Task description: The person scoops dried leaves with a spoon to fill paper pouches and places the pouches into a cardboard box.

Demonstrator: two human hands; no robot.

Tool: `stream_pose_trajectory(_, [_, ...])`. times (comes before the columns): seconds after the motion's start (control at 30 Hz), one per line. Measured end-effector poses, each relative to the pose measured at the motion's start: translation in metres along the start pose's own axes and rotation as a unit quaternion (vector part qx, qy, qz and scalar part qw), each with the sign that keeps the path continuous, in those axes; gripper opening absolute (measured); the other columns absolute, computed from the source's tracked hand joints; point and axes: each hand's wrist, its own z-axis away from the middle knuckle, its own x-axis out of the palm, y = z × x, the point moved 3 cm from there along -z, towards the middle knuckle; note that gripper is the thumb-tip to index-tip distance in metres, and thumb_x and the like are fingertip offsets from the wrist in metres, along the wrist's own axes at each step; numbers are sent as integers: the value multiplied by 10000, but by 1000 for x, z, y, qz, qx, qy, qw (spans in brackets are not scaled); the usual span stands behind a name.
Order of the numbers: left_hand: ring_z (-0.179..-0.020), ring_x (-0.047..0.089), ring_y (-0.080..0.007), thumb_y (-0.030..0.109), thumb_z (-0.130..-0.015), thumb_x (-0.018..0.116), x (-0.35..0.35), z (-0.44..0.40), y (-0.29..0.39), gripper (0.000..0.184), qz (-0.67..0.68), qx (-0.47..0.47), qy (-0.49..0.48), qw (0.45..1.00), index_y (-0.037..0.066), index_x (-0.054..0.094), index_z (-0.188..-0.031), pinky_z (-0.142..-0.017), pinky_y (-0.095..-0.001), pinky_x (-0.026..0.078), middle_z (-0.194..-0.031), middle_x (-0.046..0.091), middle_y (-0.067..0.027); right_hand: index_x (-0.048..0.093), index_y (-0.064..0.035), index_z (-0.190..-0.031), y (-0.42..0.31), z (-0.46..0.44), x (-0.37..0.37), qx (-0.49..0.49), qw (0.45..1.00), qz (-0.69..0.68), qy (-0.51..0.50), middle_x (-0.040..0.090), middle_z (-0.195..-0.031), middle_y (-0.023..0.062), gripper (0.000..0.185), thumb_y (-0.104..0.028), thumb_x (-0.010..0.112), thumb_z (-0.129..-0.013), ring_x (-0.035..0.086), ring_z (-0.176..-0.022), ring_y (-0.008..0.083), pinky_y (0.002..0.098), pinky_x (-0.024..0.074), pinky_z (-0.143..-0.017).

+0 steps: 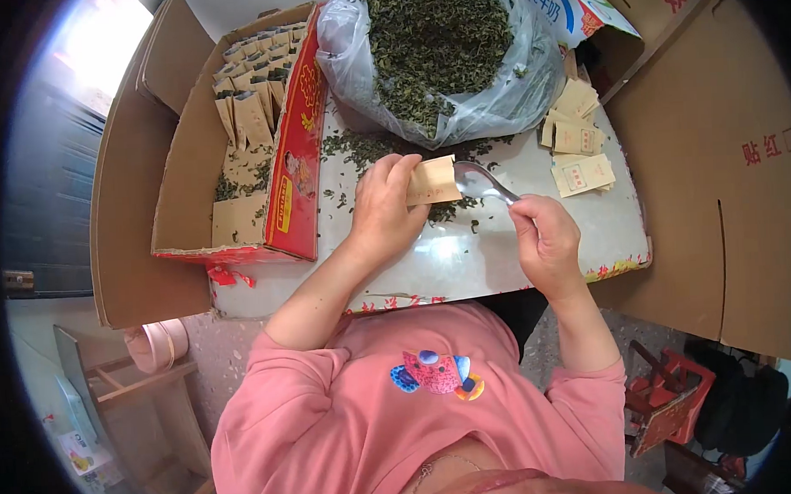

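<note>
Small and brown, a paper packet lies sideways in my left hand, whose fingers are closed round its end. My right hand grips the handle of a metal spoon. The spoon's bowl is at the packet's right-hand end; how far it reaches inside I cannot tell. Just beyond my hands stands a clear plastic bag of dried green leaves. Loose leaves are scattered on the white tabletop under and around the packet.
To the left, a red cardboard box holds rows of filled packets and some loose leaves. Flat packets are piled at the table's right. Large cardboard sheets stand along the right side, and a milk carton is behind the bag.
</note>
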Motion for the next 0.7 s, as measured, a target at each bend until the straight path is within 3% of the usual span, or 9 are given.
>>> stream_pose_trajectory(0.03, [-1118, 507, -376, 63, -685, 695, 0, 0, 1, 574, -7, 9, 0, 1000, 45, 508, -1227, -975, -460, 402, -1177, 528, -183, 590, -9, -909, -1, -2, 0, 0, 1000, 0, -1, 646, -844, 113, 134, 58, 654, -812, 626, -745, 232, 311, 496, -684])
stream_pose_trajectory(0.1, [-1111, 507, -376, 57, -685, 685, -1, 0, 6, 557, -12, 22, 4, 1000, 39, 506, -1212, -972, -462, 402, -1167, 528, -186, 586, -12, -897, -6, -7, 3, -55, 997, 31, -36, 637, -846, 139, 181, 84, 652, -760, 622, -755, 319, 365, 499, -679])
stream_pose_trajectory(0.2, [-1095, 507, -379, 50, -680, 672, 2, -1, 12, 540, -14, 47, 10, 999, 27, 496, -1191, -967, -464, 401, -1150, 529, -192, 582, -15, -887, -6, -15, 7, -61, 995, 34, -77, 634, -846, 142, 210, 93, 654, -722, 622, -782, 341, 389, 502, -684])
stream_pose_trajectory(0.37, [-1058, 506, -384, 57, -677, 672, 12, -6, 19, 564, 4, 63, 14, 998, 11, 471, -1201, -945, -472, 401, -1119, 532, -198, 581, -24, -882, -10, -32, 10, -93, 991, 47, -82, 636, -848, 137, 231, 93, 658, -698, 623, -797, 335, 392, 504, -690])
stream_pose_trajectory(0.5, [-1002, 522, -374, 76, -673, 698, 16, -12, 23, 573, 46, 22, -4, 999, 26, 472, -1197, -889, -460, 426, -1064, 536, -180, 588, -30, -892, -16, -42, 10, -119, 984, 68, -117, 640, -856, 136, 241, 89, 661, -695, 621, -798, 337, 396, 506, -695])
stream_pose_trajectory(0.7, [-966, 540, -365, 74, -649, 741, 17, -12, 14, 560, 66, 28, 34, 997, 36, 507, -1156, -840, -443, 449, -1036, 541, -169, 608, -27, -860, -11, -47, 15, -97, 990, 14, -97, 635, -821, 135, 157, 46, 681, -741, 615, -753, 316, 367, 498, -648])
